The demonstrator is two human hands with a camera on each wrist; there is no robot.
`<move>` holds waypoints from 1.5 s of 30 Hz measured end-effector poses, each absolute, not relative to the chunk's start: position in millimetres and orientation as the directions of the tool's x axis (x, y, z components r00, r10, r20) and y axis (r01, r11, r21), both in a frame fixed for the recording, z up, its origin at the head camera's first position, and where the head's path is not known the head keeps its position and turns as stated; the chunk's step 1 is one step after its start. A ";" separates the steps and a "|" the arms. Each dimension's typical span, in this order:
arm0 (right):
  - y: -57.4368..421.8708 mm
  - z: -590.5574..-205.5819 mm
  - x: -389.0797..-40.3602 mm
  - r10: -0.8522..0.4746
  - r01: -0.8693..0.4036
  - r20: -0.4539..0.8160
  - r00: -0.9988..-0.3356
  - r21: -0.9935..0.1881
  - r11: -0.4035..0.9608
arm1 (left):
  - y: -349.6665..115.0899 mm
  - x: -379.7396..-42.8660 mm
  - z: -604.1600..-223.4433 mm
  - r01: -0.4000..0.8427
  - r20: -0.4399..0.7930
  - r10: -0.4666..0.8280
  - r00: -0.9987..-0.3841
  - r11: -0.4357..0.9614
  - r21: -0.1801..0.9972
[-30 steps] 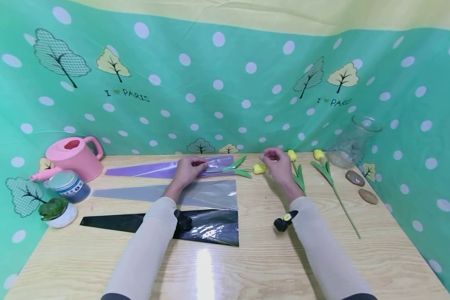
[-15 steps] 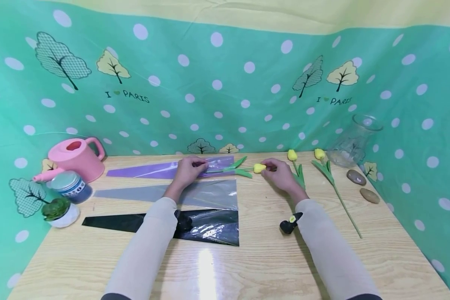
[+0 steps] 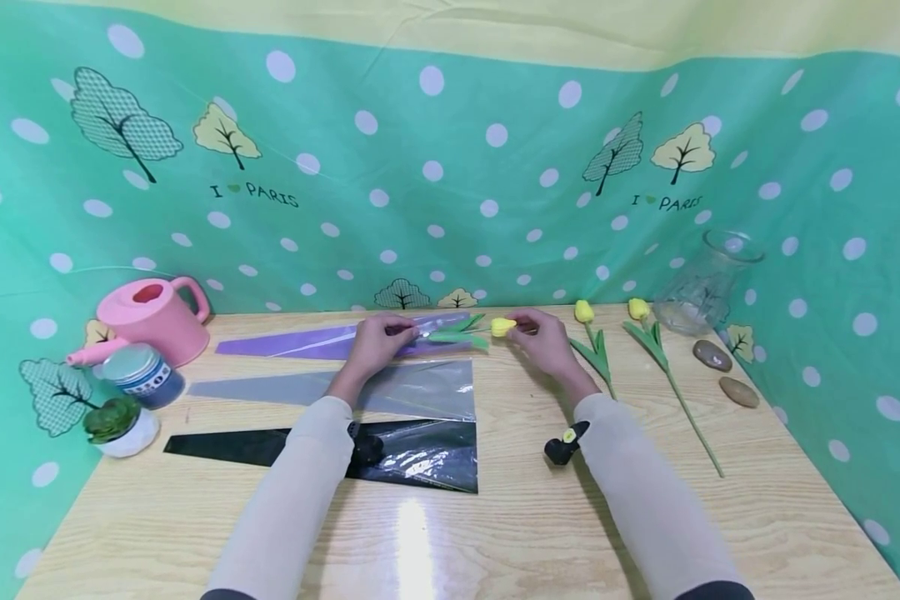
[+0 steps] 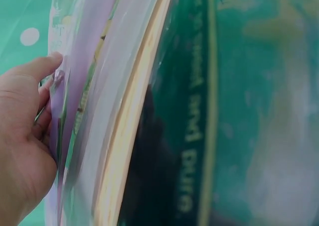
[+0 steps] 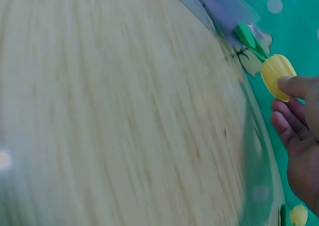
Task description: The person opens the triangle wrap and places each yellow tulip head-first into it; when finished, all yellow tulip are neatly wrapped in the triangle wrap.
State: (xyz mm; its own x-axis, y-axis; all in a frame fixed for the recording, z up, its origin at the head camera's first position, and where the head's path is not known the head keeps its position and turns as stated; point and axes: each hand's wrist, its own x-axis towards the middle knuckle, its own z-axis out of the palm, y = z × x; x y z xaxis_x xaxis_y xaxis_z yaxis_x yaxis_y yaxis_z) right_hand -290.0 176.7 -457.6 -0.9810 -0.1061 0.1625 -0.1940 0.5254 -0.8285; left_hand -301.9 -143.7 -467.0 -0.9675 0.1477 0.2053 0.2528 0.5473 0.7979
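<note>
My left hand (image 3: 377, 343) pinches the wide end of a purple cellophane flower sleeve (image 3: 277, 344) lying at the back of the table. Thumb and fingers hold the edge of the sleeve in the left wrist view, where the hand (image 4: 22, 131) is at the left. A yellow artificial tulip (image 3: 501, 327) lies with its stem and part of its green leaves inside the sleeve; its flower head sticks out to the right. The fingers of my right hand (image 3: 546, 343) pinch that flower head (image 5: 273, 76), thumb on top.
A grey sleeve (image 3: 420, 387) and a black sleeve (image 3: 435, 458) lie nearer. Two more tulips (image 3: 585, 312) (image 3: 639, 309), a glass vase (image 3: 693, 287) and two stones (image 3: 712, 355) are at right. At left stand a pink watering can (image 3: 150, 317), a jar (image 3: 144, 375) and a potted succulent (image 3: 123, 429).
My right hand has come down onto the tulip's flower head, taken hold of it and moved left. The tulip has slid farther into the purple sleeve. My left hand has stayed put.
</note>
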 end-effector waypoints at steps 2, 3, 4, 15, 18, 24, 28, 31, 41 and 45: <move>170.6 -457.5 -291.6 -0.115 -0.207 0.173 -0.978 -0.831 0.517 | -142.7 -302.4 -466.3 0.252 0.201 0.153 -0.968 0.547 0.799; 167.7 -457.6 -292.5 -0.119 -0.211 0.174 -0.977 -0.834 0.509 | -142.1 -302.6 -466.2 0.252 0.200 0.154 -0.968 0.547 0.798; 164.9 -457.8 -293.5 -0.124 -0.217 0.178 -0.976 -0.836 0.504 | -141.5 -302.9 -466.2 0.252 0.199 0.156 -0.968 0.547 0.798; 141.0 -461.3 -299.9 -0.161 -0.224 0.168 -0.973 -0.861 0.456 | -138.4 -303.2 -464.0 0.261 0.206 0.163 -0.965 0.533 0.805; 136.2 -463.3 -302.5 -0.190 -0.251 0.182 -0.965 -0.854 0.455 | -138.6 -304.2 -464.4 0.265 0.208 0.166 -0.964 0.534 0.803; 128.1 -465.9 -307.7 -0.208 -0.220 0.140 -0.968 -0.871 0.440 | -139.2 -305.5 -464.4 0.266 0.203 0.174 -0.964 0.534 0.802; 125.5 -468.1 -311.9 -0.225 -0.211 0.123 -0.967 -0.879 0.427 | -140.8 -306.3 -465.3 0.265 0.202 0.175 -0.964 0.538 0.800; 122.3 -469.9 -314.5 -0.233 -0.196 0.103 -0.967 -0.886 0.420 | -142.4 -306.7 -465.6 0.268 0.207 0.172 -0.963 0.546 0.794; 115.5 -475.4 -318.1 -0.215 -0.203 0.118 -0.969 -0.881 0.429 | -141.4 -310.5 -467.7 0.271 0.212 0.171 -0.962 0.538 0.798; 118.6 -473.0 -313.8 -0.177 -0.179 0.113 -0.978 -0.887 0.426 | -144.0 -310.9 -467.7 0.257 0.204 0.158 -0.966 0.541 0.800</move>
State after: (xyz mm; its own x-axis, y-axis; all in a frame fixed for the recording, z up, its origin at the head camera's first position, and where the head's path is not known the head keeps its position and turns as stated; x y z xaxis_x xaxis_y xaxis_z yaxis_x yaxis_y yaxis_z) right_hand -313.8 118.6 -473.0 -0.9777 -0.1772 0.1126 -0.1793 0.4261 -0.8867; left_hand -310.9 -144.0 -467.7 -0.9662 0.1578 0.2039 0.2573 0.5414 0.8004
